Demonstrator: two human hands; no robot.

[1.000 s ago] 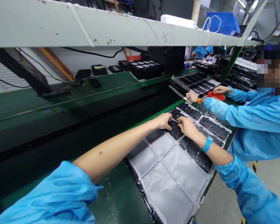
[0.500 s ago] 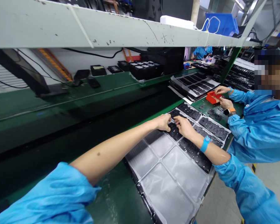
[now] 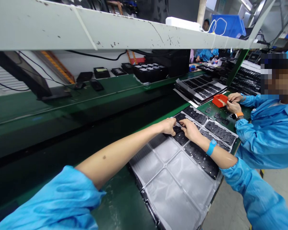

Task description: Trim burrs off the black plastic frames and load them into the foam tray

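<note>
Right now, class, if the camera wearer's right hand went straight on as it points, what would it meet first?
Most likely the wearer's left hand, close ahead by the black parts, though depth is unclear.

There are two bare hands at work: one left hand [image 3: 168,126] and one right hand [image 3: 190,130]. One blue wristband [image 3: 211,147] shows. Under the hands lies one tray [image 3: 171,198] with many black parts [image 3: 201,158], too crowded and covered to count. One co-worker [image 3: 271,127] sits close by, with two hands and one watch [image 3: 239,114]; one more person [image 3: 207,54] is far back. Also visible: one red box [image 3: 216,101], one worktop [image 3: 124,198], one long shelf [image 3: 134,33], one blue bin [image 3: 232,26] and one white box [image 3: 182,23].
</note>
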